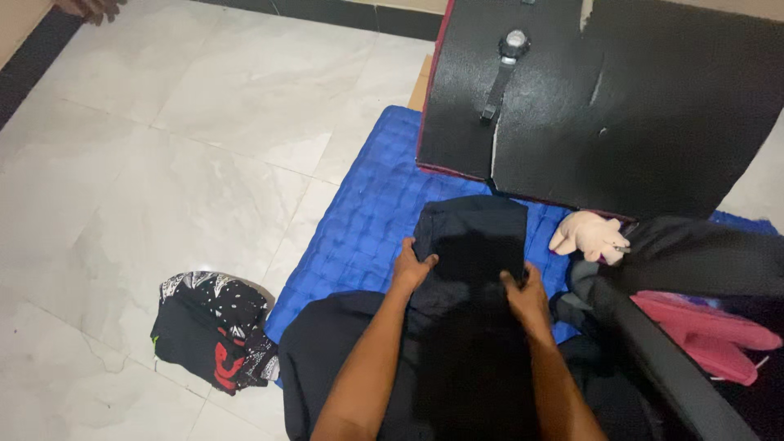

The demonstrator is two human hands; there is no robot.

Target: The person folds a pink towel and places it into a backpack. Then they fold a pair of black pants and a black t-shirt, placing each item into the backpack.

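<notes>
Left hand: my left hand (411, 268) is clamped on the left edge of the dark navy folded cloth garment (471, 238), thumb on top and fingers curled under.
Right hand: my right hand (527, 299) grips the right near edge of the same garment, fingers closed on the fabric.
Garment: it lies flat between my hands on the quilted blue mat (367, 220), just in front of my lap.
Right of it: a small cream plush toy (590, 236) sits on the mat near a heap of dark clothes (702, 261) with a pink fabric piece (702, 331) on it.
Far side: a black textured board with a red edge (621, 106) carries a black wristwatch (504, 69).
Near left: a folded pile of black patterned clothes (211, 327) rests on the pale tiled floor (147, 163), just beside the mat.
</notes>
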